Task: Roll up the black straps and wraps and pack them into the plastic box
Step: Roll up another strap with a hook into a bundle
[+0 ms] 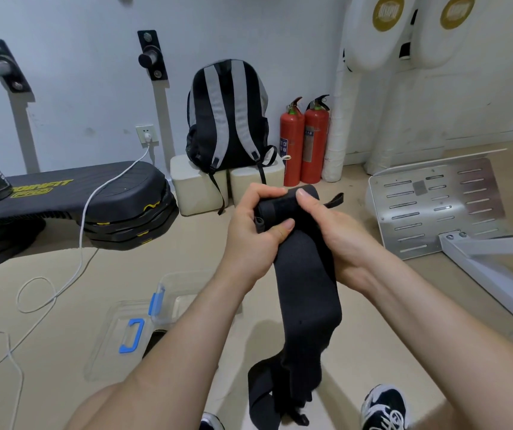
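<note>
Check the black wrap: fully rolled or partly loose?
Partly rolled. The left hand and right hand hold a small roll at the top of the black wrap; a long tail hangs below.

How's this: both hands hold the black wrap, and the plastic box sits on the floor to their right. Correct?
No. Head view: left hand and right hand hold the black wrap, but the plastic box sits on the floor to their left.
</note>
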{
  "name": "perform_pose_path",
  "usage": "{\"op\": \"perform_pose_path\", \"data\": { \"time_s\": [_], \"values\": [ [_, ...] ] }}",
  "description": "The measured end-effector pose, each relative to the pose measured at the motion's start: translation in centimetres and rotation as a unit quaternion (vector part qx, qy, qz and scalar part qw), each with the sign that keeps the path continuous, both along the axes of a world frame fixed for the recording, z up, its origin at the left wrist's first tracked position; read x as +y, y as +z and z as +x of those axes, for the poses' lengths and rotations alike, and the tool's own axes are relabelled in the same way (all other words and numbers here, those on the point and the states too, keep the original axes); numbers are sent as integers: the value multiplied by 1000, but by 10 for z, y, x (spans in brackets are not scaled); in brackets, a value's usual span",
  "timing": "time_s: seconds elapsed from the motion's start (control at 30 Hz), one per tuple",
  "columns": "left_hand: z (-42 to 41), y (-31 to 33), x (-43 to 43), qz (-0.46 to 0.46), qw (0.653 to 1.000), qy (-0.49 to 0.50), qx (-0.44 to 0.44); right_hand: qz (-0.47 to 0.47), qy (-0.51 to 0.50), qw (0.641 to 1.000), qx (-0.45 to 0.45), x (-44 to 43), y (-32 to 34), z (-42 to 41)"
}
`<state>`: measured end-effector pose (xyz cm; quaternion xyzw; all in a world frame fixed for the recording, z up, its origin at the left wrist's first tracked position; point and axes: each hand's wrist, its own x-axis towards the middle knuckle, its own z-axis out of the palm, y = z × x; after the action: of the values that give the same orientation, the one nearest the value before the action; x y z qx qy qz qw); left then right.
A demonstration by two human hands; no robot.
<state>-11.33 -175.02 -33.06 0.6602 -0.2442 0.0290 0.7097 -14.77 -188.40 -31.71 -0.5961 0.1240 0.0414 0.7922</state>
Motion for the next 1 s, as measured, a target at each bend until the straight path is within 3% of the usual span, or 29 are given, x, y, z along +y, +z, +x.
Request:
{"op": "perform_pose_path", "data": {
  "time_s": [0.1, 0.23, 0.37, 0.5, 0.63, 0.77, 1.0],
  "values": [
    [-2, 0, 5, 35, 999, -38, 16, -34, -18, 999, 8, -5, 0, 1],
    [4, 13, 22, 84, 983, -125, 103, -123, -25, 992, -33, -13, 1, -2],
    [5, 14, 26, 223, 972, -65, 32, -242, 32, 966, -83, -14, 0, -6],
    [6, 9, 20, 233, 972, 12, -14, -236, 48, 967, -82, -12, 1, -6],
    [8, 5, 18, 295, 945, 105, -94, -204, 54, 976, -48, -9, -4, -4],
    [6, 4, 16, 335, 920, 142, -144, -185, 46, 981, -15, -9, -5, -3],
    [6, -1, 10, 333, 913, 160, -177, -230, 7, 973, -5, -10, -11, 3]
  ]
}}
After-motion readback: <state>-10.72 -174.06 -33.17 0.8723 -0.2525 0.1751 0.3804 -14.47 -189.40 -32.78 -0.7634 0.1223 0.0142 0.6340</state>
